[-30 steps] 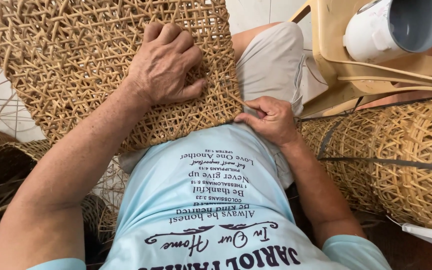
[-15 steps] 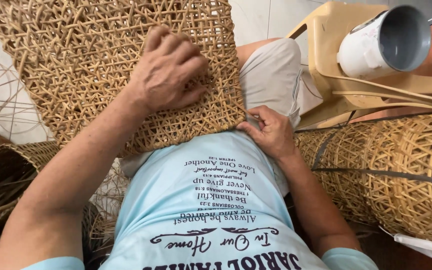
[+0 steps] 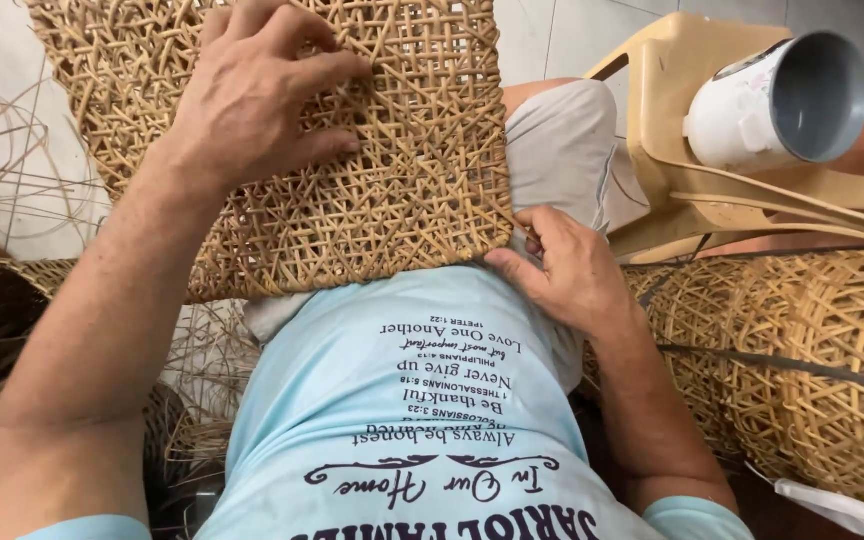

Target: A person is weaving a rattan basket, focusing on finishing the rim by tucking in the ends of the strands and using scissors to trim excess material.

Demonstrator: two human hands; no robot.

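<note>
The woven rattan panel (image 3: pixel 352 170) lies across my lap, its open lattice tilted up and away from me, its near edge resting against my belly over the light blue shirt (image 3: pixel 402 400). My left forearm runs up from the lower left, and my left hand (image 3: pixel 262 90) lies flat on top of the panel near its upper middle, fingers spread and pressing down on the weave. My right hand (image 3: pixel 572 275) sits at the panel's near right corner, wrist bent inward, thumb and fingertips pinching the edge of the weave there; what strand they grip is too small to tell. To my right stand woven rattan baskets (image 3: pixel 802 370), just beside my right forearm. Above them is a tan plastic chair (image 3: pixel 672 90) with a white mug (image 3: pixel 762 105) lying on its side on it. Loose rattan strands (image 3: pixel 2 170) curl on the pale floor at left.
</note>
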